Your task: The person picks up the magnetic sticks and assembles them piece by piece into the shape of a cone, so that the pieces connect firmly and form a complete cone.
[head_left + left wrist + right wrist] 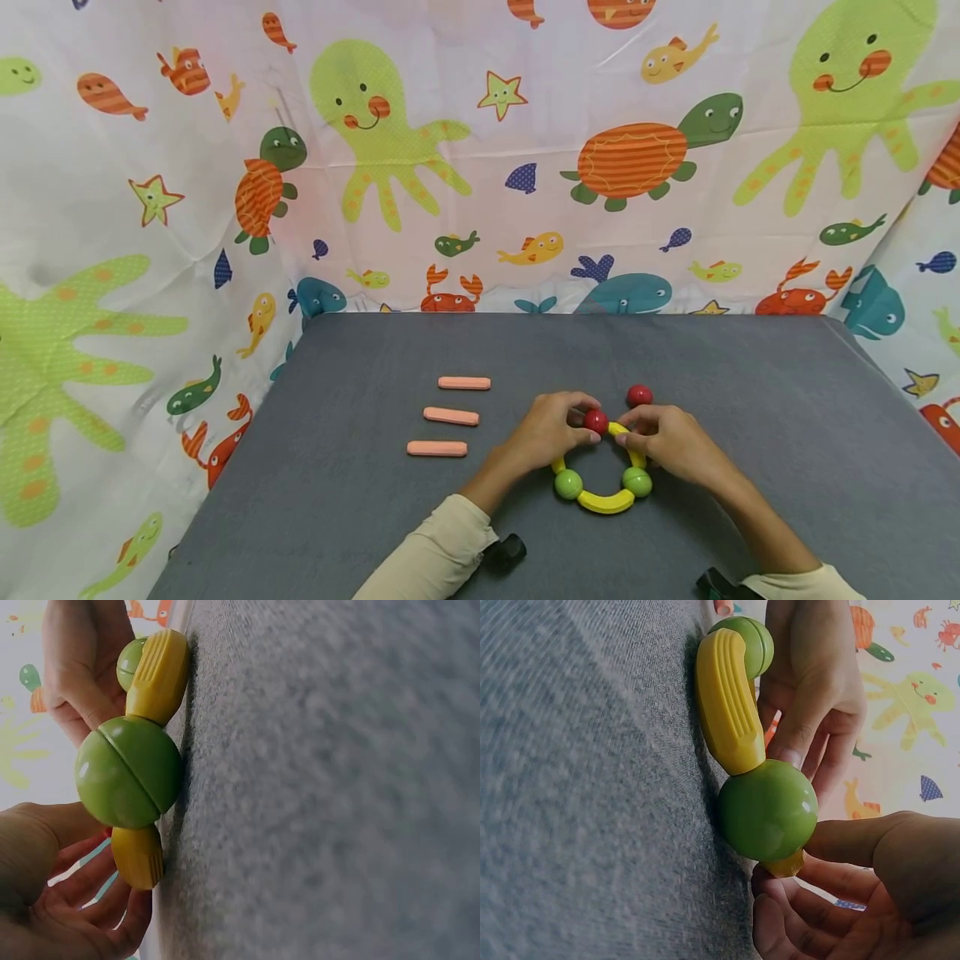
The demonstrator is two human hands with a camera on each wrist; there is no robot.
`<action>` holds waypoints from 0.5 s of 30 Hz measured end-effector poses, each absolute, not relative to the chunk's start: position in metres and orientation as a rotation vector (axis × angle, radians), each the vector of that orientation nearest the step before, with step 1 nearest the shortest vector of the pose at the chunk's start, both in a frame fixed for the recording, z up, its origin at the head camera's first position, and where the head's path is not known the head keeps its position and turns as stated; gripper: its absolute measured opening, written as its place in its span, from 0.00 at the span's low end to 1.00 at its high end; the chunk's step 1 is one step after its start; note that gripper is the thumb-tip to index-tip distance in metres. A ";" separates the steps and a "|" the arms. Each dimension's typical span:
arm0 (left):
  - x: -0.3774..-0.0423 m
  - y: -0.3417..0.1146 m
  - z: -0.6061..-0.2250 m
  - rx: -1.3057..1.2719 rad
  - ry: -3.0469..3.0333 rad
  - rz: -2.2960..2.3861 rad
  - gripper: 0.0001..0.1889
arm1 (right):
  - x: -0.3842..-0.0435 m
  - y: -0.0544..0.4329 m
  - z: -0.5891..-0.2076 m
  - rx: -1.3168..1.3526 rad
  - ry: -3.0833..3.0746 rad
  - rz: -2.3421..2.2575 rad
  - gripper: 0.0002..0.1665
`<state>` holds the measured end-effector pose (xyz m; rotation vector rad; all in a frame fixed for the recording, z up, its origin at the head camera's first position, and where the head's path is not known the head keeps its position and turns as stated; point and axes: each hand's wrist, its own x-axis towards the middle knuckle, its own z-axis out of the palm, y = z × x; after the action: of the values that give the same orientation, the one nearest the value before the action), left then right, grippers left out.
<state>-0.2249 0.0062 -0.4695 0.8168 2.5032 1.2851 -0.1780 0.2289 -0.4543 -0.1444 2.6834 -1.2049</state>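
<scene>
Curved yellow pieces (606, 502) and green balls (568, 484) form a ring on the grey cloth, with a red ball (596, 421) at its far side. My left hand (546, 429) pinches that red ball between thumb and fingers. On the ring's right side, my right hand (670, 442) grips a curved yellow piece (618, 428) whose end meets or nearly meets the red ball. The left wrist view shows a grooved green ball (129, 772) close up between yellow pieces. In the right wrist view, a green ball (769, 810) joins a ridged yellow piece (727, 701).
A second red ball (639, 395) lies just beyond the right hand. Left of the ring, three pink sticks (451, 416) lie apart in a column. The grey table (337, 500) is bordered by a curtain (465, 250) printed with sea animals.
</scene>
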 end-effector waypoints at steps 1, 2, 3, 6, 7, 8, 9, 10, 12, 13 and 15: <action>-0.225 0.005 -0.469 0.815 2.499 1.294 0.21 | -0.178 0.229 -0.454 -0.149 2.686 -1.206 0.14; -0.224 0.003 -0.469 0.812 2.495 1.304 0.21 | -0.178 0.229 -0.454 -0.152 2.688 -1.207 0.14; -0.224 0.001 -0.469 0.809 2.491 1.314 0.21 | -0.178 0.229 -0.454 -0.154 2.690 -1.207 0.14; -0.223 -0.005 -0.469 0.799 2.498 1.316 0.21 | -0.178 0.228 -0.454 -0.157 2.693 -1.212 0.14; -0.222 -0.007 -0.469 0.792 2.501 1.313 0.21 | -0.178 0.228 -0.454 -0.161 2.693 -1.214 0.14; -0.222 -0.009 -0.469 0.784 2.505 1.310 0.22 | -0.178 0.228 -0.454 -0.160 2.692 -1.215 0.14; -0.221 -0.011 -0.470 0.778 2.507 1.307 0.22 | -0.177 0.228 -0.454 -0.159 2.691 -1.214 0.14; -0.221 -0.013 -0.470 0.771 2.511 1.302 0.22 | -0.177 0.228 -0.454 -0.155 2.690 -1.214 0.14; -0.219 -0.016 -0.469 0.760 2.520 1.293 0.23 | -0.178 0.228 -0.455 -0.147 2.685 -1.212 0.13; -0.219 -0.018 -0.469 0.757 2.525 1.288 0.23 | -0.178 0.228 -0.455 -0.144 2.683 -1.209 0.13; -0.217 -0.020 -0.468 0.748 2.533 1.280 0.23 | -0.178 0.229 -0.455 -0.150 2.684 -1.200 0.13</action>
<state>-0.2173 -0.0204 -0.4679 0.7483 2.5328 1.2804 -0.1780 0.2287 -0.4550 -0.1502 2.6843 -1.2003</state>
